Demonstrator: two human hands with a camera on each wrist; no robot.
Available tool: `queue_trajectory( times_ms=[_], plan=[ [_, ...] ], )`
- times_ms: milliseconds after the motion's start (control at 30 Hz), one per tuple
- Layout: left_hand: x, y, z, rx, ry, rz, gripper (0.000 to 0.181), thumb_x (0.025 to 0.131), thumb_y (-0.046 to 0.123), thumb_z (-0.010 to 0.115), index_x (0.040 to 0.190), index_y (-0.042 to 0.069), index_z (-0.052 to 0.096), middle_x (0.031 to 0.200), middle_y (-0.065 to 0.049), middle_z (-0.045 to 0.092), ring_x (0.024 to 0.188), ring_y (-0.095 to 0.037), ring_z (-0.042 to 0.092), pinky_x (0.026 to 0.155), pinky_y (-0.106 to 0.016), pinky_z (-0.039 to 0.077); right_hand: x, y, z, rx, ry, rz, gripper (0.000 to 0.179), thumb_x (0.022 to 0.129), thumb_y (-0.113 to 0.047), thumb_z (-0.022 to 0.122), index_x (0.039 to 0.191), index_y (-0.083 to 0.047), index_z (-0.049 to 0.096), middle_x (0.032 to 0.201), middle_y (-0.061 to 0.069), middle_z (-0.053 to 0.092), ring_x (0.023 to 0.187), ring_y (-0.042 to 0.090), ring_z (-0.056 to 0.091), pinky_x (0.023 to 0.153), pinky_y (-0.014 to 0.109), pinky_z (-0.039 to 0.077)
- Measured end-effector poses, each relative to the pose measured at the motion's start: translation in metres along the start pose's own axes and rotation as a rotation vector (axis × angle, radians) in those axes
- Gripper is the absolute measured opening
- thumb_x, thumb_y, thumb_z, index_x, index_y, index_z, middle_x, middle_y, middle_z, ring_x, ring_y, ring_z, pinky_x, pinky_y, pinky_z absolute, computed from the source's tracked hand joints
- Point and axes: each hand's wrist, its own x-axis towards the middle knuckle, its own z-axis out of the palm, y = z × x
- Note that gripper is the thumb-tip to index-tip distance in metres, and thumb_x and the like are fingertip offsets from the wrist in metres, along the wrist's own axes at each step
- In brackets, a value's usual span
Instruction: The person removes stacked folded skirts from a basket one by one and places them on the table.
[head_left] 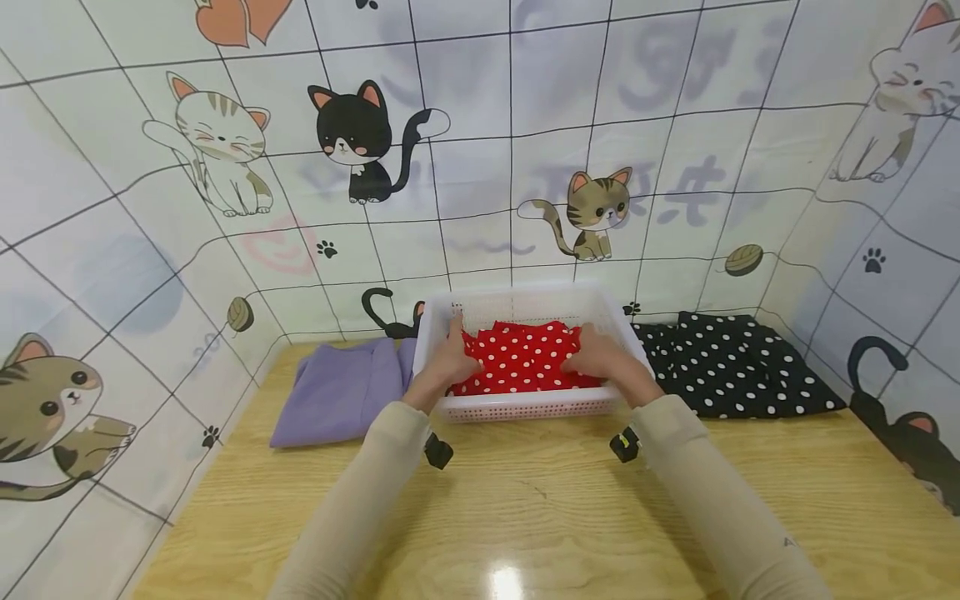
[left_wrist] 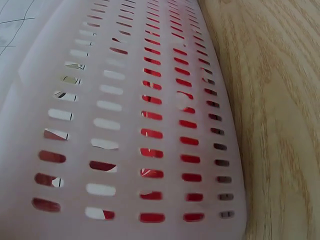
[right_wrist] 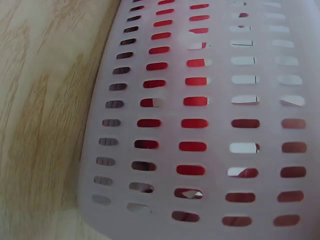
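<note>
In the head view, a red cloth with white dots [head_left: 525, 354] lies folded inside a white perforated plastic basket [head_left: 525, 408]. My left hand [head_left: 447, 360] reaches over the near rim at the cloth's left side, its thumb over the red fabric and a finger stretched toward the far wall. At the right side, my right hand [head_left: 597, 357] mirrors it, thumb extended across the cloth edge. The other fingertips are hidden down beside the fabric. Both wrist views face the near basket wall [left_wrist: 130, 130], with red cloth [right_wrist: 194, 123] showing through the slots.
A folded purple cloth [head_left: 337, 392] lies left of the basket on the wooden table [head_left: 517, 492]. To the right is a black cloth with white dots [head_left: 742, 367]. A wall covering with cartoon cats [head_left: 480, 192] rises right behind the basket.
</note>
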Motion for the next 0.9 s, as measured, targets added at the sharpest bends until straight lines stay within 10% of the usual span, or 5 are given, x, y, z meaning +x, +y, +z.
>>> queue_trajectory(
  times_ms=[133,400,667,900],
  plan=[
    [0.001,0.000,-0.002,-0.006,-0.011,-0.011,0.101,0.090,0.006,0.072,0.168,0.026,0.011,0.167,-0.017,0.033,0.142,-0.038,0.046,0.119,-0.055,0.040,0.003,0.001,-0.001,0.073,-0.012,0.006,0.085,0.089,-0.027,0.074,0.149,0.007,0.024,0.147,0.031,0.045,0.131,0.043,0.049,0.113,0.058,0.044],
    [0.002,-0.001,-0.004,-0.034,-0.076,0.002,0.062,0.089,0.002,0.069,0.147,0.018,0.056,0.152,-0.016,0.049,0.130,-0.034,0.050,0.107,-0.050,0.048,0.004,0.005,-0.011,0.550,-0.193,0.016,0.064,0.097,-0.023,0.064,0.156,-0.013,0.040,0.161,0.021,0.032,0.136,0.038,0.044,0.094,0.035,0.056],
    [0.003,-0.001,-0.011,-0.308,-0.086,-0.077,0.042,0.091,0.008,0.065,0.132,0.018,0.070,0.151,-0.012,0.048,0.132,-0.034,0.047,0.109,-0.052,0.045,0.004,0.007,-0.014,0.593,-0.211,0.023,0.058,0.097,-0.010,0.054,0.155,-0.014,0.049,0.170,0.018,0.020,0.147,0.040,0.030,0.110,0.044,0.045],
    [0.003,-0.001,-0.014,-0.381,-0.147,-0.096,0.045,0.092,0.012,0.068,0.136,0.022,0.069,0.150,-0.011,0.050,0.129,-0.033,0.053,0.103,-0.046,0.053,0.000,0.007,-0.020,0.735,-0.170,-0.019,0.062,0.097,-0.005,0.050,0.158,-0.015,0.045,0.171,0.016,0.021,0.139,0.037,0.041,0.085,0.025,0.058]
  ],
)
